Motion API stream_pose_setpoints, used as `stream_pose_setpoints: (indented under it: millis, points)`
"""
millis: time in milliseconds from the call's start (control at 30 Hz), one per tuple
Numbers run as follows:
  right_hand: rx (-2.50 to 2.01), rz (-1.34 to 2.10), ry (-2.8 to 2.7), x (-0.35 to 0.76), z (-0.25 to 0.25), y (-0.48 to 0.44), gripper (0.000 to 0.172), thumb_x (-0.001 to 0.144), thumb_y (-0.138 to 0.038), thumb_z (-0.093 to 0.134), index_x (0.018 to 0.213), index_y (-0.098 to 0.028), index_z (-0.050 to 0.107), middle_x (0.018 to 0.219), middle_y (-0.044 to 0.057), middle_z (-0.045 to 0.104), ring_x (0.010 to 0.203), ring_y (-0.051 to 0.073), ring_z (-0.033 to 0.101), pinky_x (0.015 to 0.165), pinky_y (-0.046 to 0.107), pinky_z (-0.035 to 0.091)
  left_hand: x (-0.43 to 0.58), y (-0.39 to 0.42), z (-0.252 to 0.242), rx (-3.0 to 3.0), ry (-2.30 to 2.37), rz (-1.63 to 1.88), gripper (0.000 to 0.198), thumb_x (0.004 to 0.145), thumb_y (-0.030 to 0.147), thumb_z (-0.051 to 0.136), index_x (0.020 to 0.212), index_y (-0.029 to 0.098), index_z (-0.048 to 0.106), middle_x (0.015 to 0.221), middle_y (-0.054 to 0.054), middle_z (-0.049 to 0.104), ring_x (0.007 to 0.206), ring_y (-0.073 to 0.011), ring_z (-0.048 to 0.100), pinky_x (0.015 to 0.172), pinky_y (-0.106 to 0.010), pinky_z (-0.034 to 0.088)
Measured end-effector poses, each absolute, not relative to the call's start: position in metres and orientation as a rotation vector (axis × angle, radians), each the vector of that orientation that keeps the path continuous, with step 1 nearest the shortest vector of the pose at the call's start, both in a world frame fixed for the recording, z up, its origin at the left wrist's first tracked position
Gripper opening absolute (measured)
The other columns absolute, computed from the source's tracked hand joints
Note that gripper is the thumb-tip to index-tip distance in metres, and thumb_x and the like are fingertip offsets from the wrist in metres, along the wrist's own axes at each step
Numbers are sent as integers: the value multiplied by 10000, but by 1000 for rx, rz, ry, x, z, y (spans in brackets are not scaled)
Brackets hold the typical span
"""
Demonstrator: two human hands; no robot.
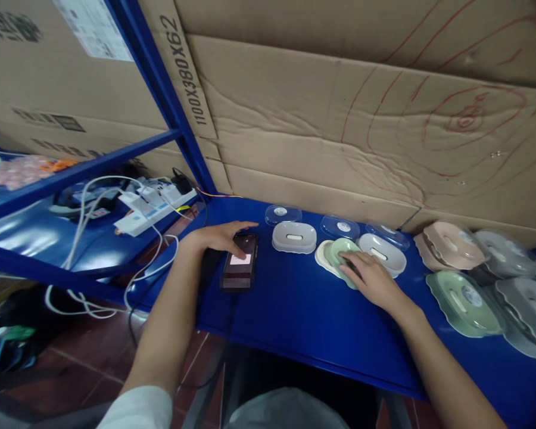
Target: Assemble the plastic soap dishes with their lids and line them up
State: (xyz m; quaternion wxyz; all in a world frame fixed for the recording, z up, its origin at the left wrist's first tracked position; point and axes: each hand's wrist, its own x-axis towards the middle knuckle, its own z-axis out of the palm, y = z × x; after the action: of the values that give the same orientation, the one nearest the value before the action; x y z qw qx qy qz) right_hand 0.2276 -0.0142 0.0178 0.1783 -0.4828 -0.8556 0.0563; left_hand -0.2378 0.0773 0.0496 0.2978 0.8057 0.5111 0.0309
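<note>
My left hand (217, 237) lies over the top edge of a black phone (240, 261) with a lit screen, flat on the blue table (295, 310); its fingers stretch across the phone, spread and flat. My right hand (370, 276) rests palm down on a pale green soap dish (339, 251) that overlaps a cream one (322, 255). Its fingers are extended over the dish. A grey soap dish (293, 237) stands between the two hands, and a white one (382, 252) sits just right of the green dish.
Clear lids (283, 213) (339, 226) lie at the back by the cardboard wall (339, 119). Pink, green and grey dishes (451, 244) (464, 302) (524, 301) crowd the right end. A blue shelf frame (161, 89) with power strips (149, 208) and white cables stands at left.
</note>
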Motion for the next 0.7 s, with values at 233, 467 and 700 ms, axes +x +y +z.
stream_pose_setpoints:
  millis: [233,467,700]
  points:
    - [-1362,186,-2405,227,18,-14,445,1111,-517,427,1367,-240,662,1334,118,741,1251,322,683,1086,536,524,-234,80,39,2222,1397,43,1098,617,448,931,1609,326,477,1559,-128,595,1416,-389,582,1170,-474,466]
    - [-1373,194,-2405,229,16,-13,455,1109,-532,423,1373,-247,659,1344,118,735,1263,330,675,1084,549,523,-234,77,44,2159,1394,70,1057,682,529,898,1621,324,458,1624,-120,540,1473,-382,534,1190,-477,452]
    - [-1361,190,-2405,228,17,-13,451,1107,-524,425,1379,-252,660,1341,116,737,1257,324,679,1081,541,527,-242,81,40,2147,1381,116,1026,685,529,889,1604,331,476,1649,-98,524,1488,-359,530,1207,-456,444]
